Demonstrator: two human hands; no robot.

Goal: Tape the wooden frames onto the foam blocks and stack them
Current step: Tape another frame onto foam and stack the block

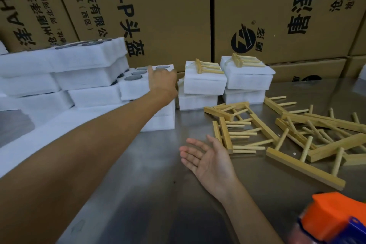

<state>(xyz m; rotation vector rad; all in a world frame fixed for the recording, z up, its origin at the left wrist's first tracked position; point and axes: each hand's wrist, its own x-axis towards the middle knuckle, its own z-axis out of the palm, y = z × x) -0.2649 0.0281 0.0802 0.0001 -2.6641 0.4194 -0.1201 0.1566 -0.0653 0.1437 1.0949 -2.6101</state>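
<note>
My left hand [161,81] is stretched out toward the middle of the frame, laid on the top foam block [138,85] of the unfinished pile. I see the back of the hand and one raised finger; whether the others curl over the far edge I cannot tell, so no call on the grip. My guess is it's there to pull the next blank block off the pile.

My right hand [206,156] sits low at centre, palm up, fingers spread and relaxed, holding nothing. It hovers just left of the loose wooden frames [297,133], heaped across the right of the steel table [138,184]. I judge it's waiting to receive the block.

Upper centre, two short stacks of finished blocks [225,83] stand side by side against the cardboard cartons [158,10]. Each top block carries a frame lying flat, with what looks like clear tape over it. So that's the drop-off spot, near the back, out of the working space.

Now the containers. The foam blocks at upper left have round pockets, and dark discs [136,73] sit in several of them; what they are I can't make out. The cartons are closed, contents hidden.

The orange tape dispenser [336,218] is at the bottom right corner, blurred, close by for when it's needed.
</note>
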